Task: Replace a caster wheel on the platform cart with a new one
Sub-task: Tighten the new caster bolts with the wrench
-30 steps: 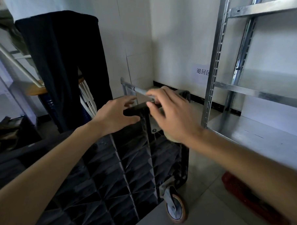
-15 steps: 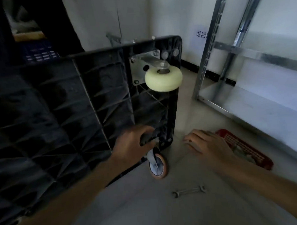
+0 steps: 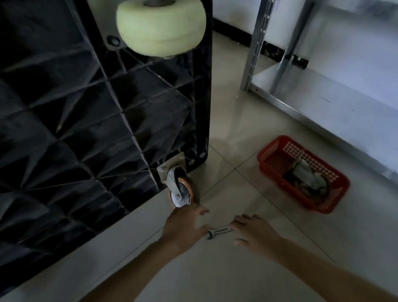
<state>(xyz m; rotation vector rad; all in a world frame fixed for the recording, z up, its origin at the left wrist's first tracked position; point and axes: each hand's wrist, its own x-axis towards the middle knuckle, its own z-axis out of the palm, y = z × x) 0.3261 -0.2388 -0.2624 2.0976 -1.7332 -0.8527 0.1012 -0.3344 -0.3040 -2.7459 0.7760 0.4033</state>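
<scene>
The black platform cart (image 3: 83, 124) stands tipped on its edge, its ribbed underside facing me. A pale cream caster wheel (image 3: 162, 28) sits at its upper corner. An orange-rimmed caster wheel (image 3: 182, 193) at the lower corner touches the floor. A small metal wrench (image 3: 218, 231) lies on the tiles. My left hand (image 3: 185, 224) hovers just below the orange caster, fingers spread, holding nothing. My right hand (image 3: 254, 233) is over the wrench's right end, fingertips touching it, fingers fairly straight.
A red plastic basket (image 3: 273, 156) with a spare caster and parts sits on the floor to the right. A metal shelving rack (image 3: 255, 57) with a low shelf stands behind it along the white wall.
Both hands left the cart's top edge and dropped to the floor. The left hand let go of the cart beside the orange caster. The right hand moved to the wrench. My view tilted down.
</scene>
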